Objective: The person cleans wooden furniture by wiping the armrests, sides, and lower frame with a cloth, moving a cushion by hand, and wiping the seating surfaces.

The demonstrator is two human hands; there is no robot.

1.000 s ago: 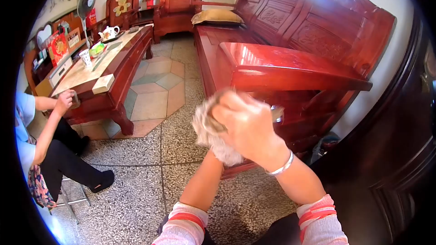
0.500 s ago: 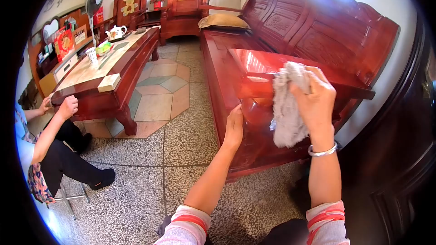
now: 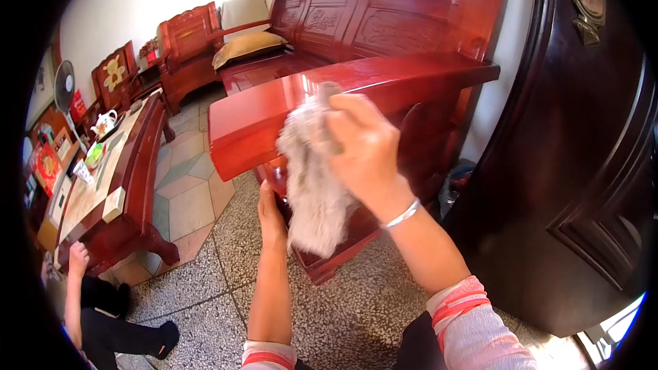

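Note:
My right hand [image 3: 363,147], with a silver bracelet at its wrist, grips a fluffy grey cloth [image 3: 312,185]. The cloth hangs down over the front edge of the red wooden armrest [image 3: 404,75], its top at the armrest's surface. Below the armrest's near end, my left hand [image 3: 271,216] touches the bench's front post, fingers stretched upward and partly hidden by the cloth. The carved bench back [image 3: 343,10] rises behind, and a yellow cushion [image 3: 248,46] lies at the far end of the seat.
At the left stands a long low table [image 3: 130,185] with a teapot [image 3: 105,123] and a cup [image 3: 83,172]. Another person's hand [image 3: 78,259] is by its near end. A dark door [image 3: 548,199] is at the right. A fan [image 3: 64,85] stands far left.
The view has turned right and closer to the armrest. My right hand and the cloth have shifted left along the armrest. My left hand, under the cloth a second ago, is now at the post.

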